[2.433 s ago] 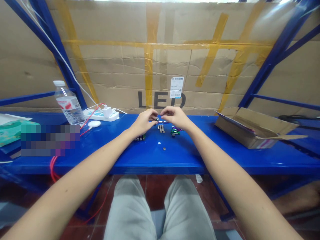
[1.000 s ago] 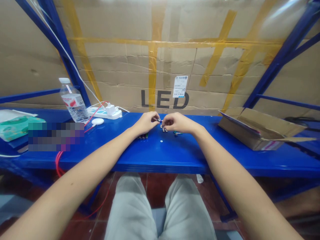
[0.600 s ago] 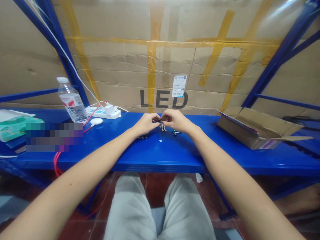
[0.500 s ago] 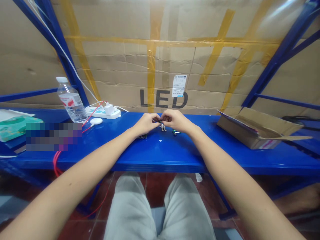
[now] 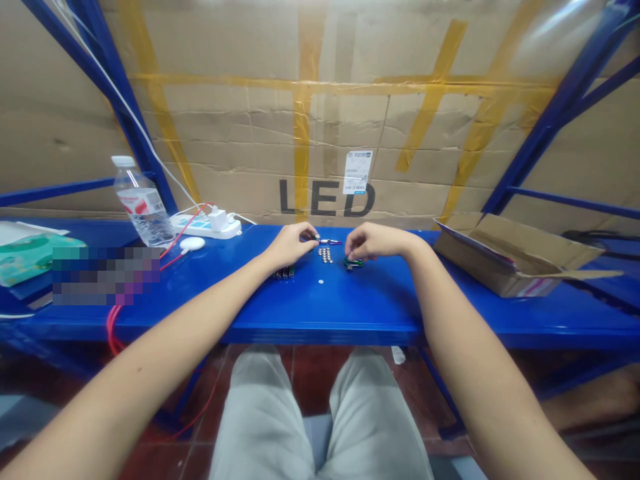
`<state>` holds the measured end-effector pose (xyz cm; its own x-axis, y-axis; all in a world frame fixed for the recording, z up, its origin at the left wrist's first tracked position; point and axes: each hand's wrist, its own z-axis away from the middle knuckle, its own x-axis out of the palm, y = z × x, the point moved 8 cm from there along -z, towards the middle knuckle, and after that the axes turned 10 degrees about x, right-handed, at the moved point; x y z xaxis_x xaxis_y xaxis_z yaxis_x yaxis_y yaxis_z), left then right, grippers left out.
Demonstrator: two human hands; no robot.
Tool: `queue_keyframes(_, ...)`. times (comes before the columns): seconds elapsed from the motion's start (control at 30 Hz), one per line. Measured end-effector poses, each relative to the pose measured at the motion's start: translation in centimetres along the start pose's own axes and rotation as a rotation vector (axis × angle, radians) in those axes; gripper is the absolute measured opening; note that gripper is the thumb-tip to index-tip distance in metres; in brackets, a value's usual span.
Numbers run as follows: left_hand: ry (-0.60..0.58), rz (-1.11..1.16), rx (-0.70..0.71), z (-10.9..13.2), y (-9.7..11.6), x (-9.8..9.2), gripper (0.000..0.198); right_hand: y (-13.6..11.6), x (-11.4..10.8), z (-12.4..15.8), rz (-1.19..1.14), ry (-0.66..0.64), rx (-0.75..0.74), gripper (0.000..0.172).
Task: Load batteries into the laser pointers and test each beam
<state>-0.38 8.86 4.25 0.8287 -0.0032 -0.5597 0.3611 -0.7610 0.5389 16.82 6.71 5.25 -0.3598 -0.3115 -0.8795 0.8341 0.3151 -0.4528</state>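
My left hand point(image 5: 294, 245) is closed in a pinch on a small dark piece with a pale tip, too small to name. Just right of its fingertips is a slender purple metallic piece point(image 5: 331, 242). Several small round silver pieces like button cells point(image 5: 325, 255) sit in rows below it. My right hand point(image 5: 369, 241) has its fingers bent down and drawn together at some slender green metallic pieces point(image 5: 354, 263); what its fingertips grip is hidden. Several dark small pieces with shiny ends point(image 5: 284, 273) lie partly hidden under my left wrist.
On the blue table point(image 5: 320, 313) are an opened cardboard box point(image 5: 510, 280) at right, a water bottle point(image 5: 144, 208), a white power strip point(image 5: 227, 228) and a round white charger point(image 5: 193, 243) at left. Red cables point(image 5: 115, 327) hang over the front edge. A large carton point(image 5: 225, 147) stands behind.
My hands have parted. My right hand moved right to the green pieces, while my left stays near its place with the small dark piece. The purple piece and silver rows now show between them.
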Motion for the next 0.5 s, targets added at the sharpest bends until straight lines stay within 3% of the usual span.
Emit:
queue_keyframes(0.07, 0.005, -0.011, 0.001, 0.0, -0.1, -0.1, 0.016, 0.9, 0.7, 0.1, 0.064, -0.081, 0.077, 0.018)
queue_keyframes(0.27, 0.009, -0.02, -0.003, 0.0, 0.0, -0.3, 0.017, 0.7, 2.1, -0.7, 0.196, -0.076, 0.131, 0.021)
queue_keyframes(0.4, 0.007, -0.023, 0.008, 0.0, 0.1, -0.3, 0.016, -0.1, 2.6, -1.0, 0.205, -0.075, 0.065, 0.015)
queue_keyframes(0.5, 0.009, -0.016, 0.027, 0.0, 0.2, -0.3, 0.015, -1.4, 2.8, -0.8, 0.11, -0.085, -0.068, 0.009)
